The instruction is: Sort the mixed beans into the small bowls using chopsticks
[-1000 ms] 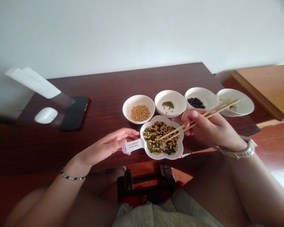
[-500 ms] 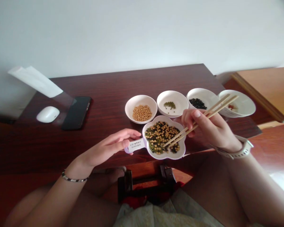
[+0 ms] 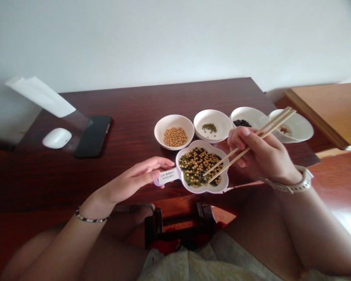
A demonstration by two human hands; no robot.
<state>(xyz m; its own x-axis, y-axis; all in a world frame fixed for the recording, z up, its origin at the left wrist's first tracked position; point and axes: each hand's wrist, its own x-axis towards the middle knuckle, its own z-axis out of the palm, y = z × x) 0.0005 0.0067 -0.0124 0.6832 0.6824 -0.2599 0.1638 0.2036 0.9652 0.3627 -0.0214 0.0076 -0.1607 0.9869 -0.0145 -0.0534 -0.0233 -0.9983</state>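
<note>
My left hand (image 3: 128,179) grips the labelled handle (image 3: 167,176) of a white flower-shaped dish (image 3: 226,180) with a lilac edge. Yellow, green and black beans (image 3: 197,166) lie mixed in it. In my right hand (image 3: 261,152) is a pair of wooden chopsticks (image 3: 276,120), their tips slightly apart among the beans at the dish's near right. Whether a bean sits between the tips I cannot tell. Behind the dish stand a bowl of soybeans (image 3: 174,117), a bowl with a few green beans (image 3: 222,117) and a bowl of black beans (image 3: 260,115), partly hidden by my right hand.
A fourth white bowl (image 3: 305,130) with something reddish-brown in it stands at the right. On the dark wooden table (image 3: 134,105) lie a phone (image 3: 93,136), a white rounded case (image 3: 57,138) and a white packet (image 3: 42,95). A lighter wooden surface (image 3: 333,109) adjoins at the right.
The chopstick tips have spread further apart, and their upper ends have come together. My right hand has shifted slightly to the right. My left hand keeps its hold on the handle.
</note>
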